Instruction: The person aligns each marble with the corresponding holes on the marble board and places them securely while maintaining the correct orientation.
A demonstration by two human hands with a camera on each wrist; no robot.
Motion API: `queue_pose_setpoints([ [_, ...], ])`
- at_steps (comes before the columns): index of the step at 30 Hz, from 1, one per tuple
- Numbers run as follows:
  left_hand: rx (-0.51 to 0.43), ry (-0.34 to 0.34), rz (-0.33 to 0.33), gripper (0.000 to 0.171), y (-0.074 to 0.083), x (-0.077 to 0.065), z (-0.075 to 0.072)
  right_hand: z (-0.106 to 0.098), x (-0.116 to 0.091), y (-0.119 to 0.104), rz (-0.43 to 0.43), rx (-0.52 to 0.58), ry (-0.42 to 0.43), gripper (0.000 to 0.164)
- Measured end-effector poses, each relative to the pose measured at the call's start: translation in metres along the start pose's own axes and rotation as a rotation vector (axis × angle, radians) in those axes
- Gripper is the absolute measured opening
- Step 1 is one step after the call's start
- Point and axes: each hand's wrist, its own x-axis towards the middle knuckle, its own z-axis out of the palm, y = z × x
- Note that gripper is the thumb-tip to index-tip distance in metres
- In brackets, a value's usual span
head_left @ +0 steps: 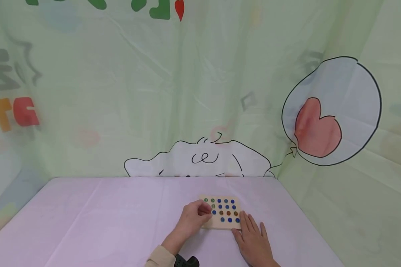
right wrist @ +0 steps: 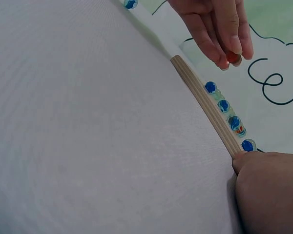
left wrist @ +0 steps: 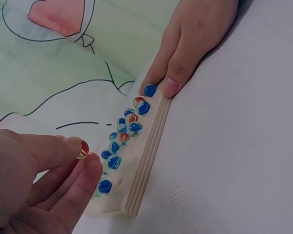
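Note:
A light wooden board (head_left: 216, 224) lies on the table with rows of glass marbles set in its top, mostly blue (head_left: 230, 220), some green (head_left: 212, 200) and some reddish-brown. Above its left part, my left hand (head_left: 193, 218) pinches a marble with red and yellow swirls (left wrist: 83, 149) between thumb and fingertips; the fingers hide that part of the board in the head view. My right hand (head_left: 255, 241) rests against the board's near right corner, fingers straight along the right side, thumb at the front edge.
A loose blue marble (right wrist: 130, 4) lies beyond the board's end in the right wrist view. The table has a pale lilac cloth (head_left: 113, 218). Behind it hangs a light green printed curtain (head_left: 137, 92) with a balloon drawing at the right.

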Motion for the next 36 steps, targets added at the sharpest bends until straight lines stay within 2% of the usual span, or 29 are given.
queue_pose_setpoints([
  [9, -0.014, 0.009, 0.003, 0.012, 0.004, 0.003, 0.007, -0.003, 0.000, -0.001, 0.004, -0.001, -0.012, 0.074],
  [22, 0.035, 0.002, 0.005, 0.011, 0.003, 0.006, 0.015, 0.000, 0.001, 0.000, 0.012, -0.008, -0.016, 0.073],
  [36, 0.075, 0.027, 0.014, 0.013, 0.000, 0.009, 0.021, 0.002, 0.003, 0.001, 0.013, -0.010, -0.011, 0.073],
])
